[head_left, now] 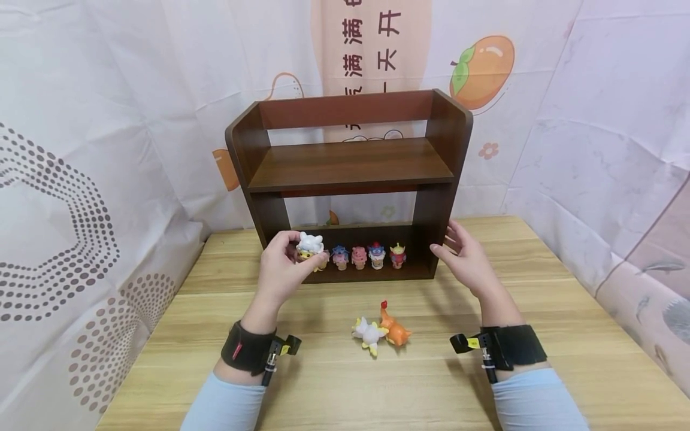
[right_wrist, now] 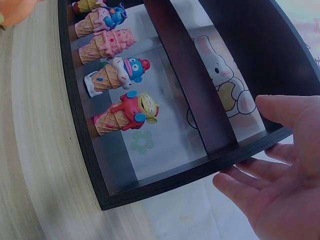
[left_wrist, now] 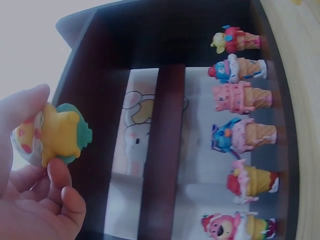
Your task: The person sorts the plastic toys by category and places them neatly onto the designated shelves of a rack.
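My left hand (head_left: pixel 283 263) grips a small toy figurine (head_left: pixel 310 242) between thumb and fingers, in front of the shelf's left end. In the left wrist view the figurine (left_wrist: pixel 62 132) has a yellow body with a teal part and a white part. My right hand (head_left: pixel 468 260) is at the right side panel of a dark brown wooden shelf (head_left: pixel 350 161). The right wrist view shows the thumb on the inner side of that panel and the fingers along its outer side. Several ice-cream-cone figurines (right_wrist: pixel 115 42) stand in a row on the bottom board.
A white-and-yellow toy (head_left: pixel 369 333) and an orange toy (head_left: pixel 396 332) with a red tip lie on the wooden table (head_left: pixel 323 383) in front of the shelf. A printed cloth (head_left: pixel 178 120) hangs behind and at the sides.
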A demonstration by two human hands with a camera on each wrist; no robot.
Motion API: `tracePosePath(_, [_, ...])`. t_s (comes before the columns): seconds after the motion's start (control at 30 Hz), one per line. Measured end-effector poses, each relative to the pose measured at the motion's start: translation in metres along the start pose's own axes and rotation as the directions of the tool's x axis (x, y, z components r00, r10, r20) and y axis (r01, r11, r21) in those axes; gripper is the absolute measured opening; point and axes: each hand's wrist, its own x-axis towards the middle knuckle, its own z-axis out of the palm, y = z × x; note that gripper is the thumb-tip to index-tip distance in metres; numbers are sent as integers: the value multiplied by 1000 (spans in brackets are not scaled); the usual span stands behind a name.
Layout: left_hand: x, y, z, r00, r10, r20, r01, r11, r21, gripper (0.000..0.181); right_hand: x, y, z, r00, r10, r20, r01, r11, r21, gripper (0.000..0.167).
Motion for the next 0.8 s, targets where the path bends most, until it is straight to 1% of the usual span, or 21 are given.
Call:
tracePosePath(0.1, [0,4,-3,998,33,-51,-32,999,12,48,0,0,0,1000,4,1,-4,1000,5,79])
tracePosePath(0.23, [0,10,-8,994,50,-102,-49,999,12,48,-1,0,0,1000,5,7,-5,1000,14,80])
tracePosePath(0.33, [1,15,-11,990,59,-128,-58,998,14,48,-1,-1,0,1000,3,10,-3,1000,21,80])
tracePosePath(0.47, [4,20,-13,985,86,-153,-80,996,42,49,0,0,0,1000,0,3,0,1000,23,80])
tracePosePath(0.8, [17,31,-17,967,133,-218,-110,987,114,52,-2,-1,0,1000,11,1,-11,1000,7,80])
